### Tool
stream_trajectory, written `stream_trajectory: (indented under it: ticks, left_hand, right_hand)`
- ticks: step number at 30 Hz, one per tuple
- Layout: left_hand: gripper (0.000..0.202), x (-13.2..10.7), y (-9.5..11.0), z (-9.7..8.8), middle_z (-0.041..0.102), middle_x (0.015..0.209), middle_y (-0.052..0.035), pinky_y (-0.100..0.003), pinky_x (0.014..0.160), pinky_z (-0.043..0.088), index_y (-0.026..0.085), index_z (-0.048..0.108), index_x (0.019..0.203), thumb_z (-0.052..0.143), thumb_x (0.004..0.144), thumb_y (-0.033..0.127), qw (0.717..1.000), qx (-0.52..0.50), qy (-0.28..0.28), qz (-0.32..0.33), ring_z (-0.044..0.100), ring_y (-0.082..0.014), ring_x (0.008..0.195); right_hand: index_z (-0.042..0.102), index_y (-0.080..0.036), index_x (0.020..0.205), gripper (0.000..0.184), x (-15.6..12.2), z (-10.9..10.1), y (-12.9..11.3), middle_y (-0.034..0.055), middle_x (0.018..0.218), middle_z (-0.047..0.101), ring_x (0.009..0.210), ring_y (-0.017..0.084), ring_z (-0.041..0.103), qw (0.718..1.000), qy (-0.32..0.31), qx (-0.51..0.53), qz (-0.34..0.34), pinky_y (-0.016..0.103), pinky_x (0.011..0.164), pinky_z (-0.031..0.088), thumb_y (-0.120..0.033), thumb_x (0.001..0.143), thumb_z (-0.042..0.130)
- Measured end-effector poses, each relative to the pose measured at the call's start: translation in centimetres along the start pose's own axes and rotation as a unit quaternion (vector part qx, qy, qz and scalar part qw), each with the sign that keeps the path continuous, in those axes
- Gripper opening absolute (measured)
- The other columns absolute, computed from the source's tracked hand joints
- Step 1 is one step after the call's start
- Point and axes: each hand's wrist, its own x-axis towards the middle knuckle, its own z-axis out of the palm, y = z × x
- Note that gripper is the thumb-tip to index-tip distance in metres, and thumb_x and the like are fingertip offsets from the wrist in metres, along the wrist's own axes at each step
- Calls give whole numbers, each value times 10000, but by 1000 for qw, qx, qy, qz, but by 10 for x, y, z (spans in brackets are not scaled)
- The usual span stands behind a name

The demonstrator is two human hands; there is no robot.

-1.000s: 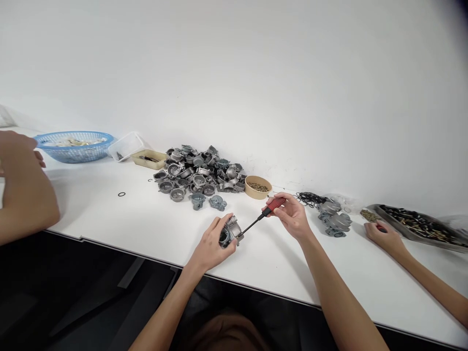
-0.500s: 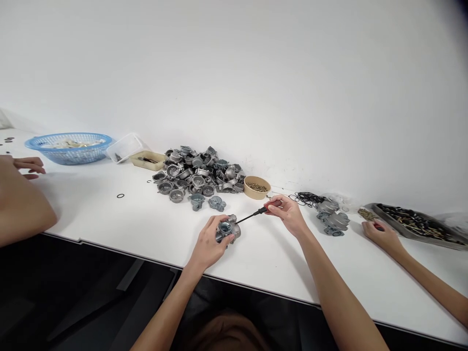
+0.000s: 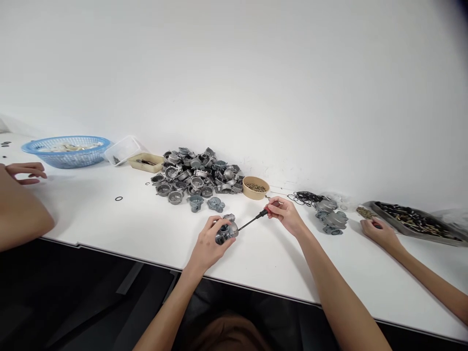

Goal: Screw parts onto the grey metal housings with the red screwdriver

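Broadly, the white table carries most of the story: a big heap of grey metal castings lies against the wall, seemingly waiting their turn, while a much smaller cluster of grey parts sits off to the right, near a loose tangle of black rings. Judging by that imbalance, the work looks far from finished, with one piece in hand and many left. Just beside the heap stands a small bowl of brass bits, and farther left a blue basket; at the right edge a dark tray holds more small parts. The left hand is clamped around a single metal casting, holding it just above the table near the front edge, fingers curled over its top. The right hand pinches the handle of a red-handled screwdriver, its thin shaft angled down and left so the tip meets the casting. Both forearms reach forward from the bottom of the view, converging on that piece. Other people's hands rest on the table at far left and far right.
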Motion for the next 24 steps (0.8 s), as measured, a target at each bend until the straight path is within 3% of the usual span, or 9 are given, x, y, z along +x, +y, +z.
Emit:
stream_trajectory:
  ticks: [16, 24]
  left_hand:
    - [195, 0, 10, -1, 529, 1016, -14, -322, 844, 516, 248, 540, 999, 625, 836, 183, 999, 33, 27, 1, 630, -200, 923]
    - [212, 0, 9, -1, 467, 995, -4, -302, 846, 488, 240, 480, 988, 594, 837, 144, 999, 32, 6, -6, 586, -177, 898]
  right_hand:
    - [619, -190, 897, 297, -5, 13, -3, 38, 825, 699, 667, 146, 623, 999, -37, 35, -7, 309, 665, 517, -350, 758, 827]
    - [610, -191, 890, 290, -6, 17, -3, 33, 818, 690, 677, 148, 617, 998, -44, 41, -8, 305, 664, 505, -340, 762, 824]
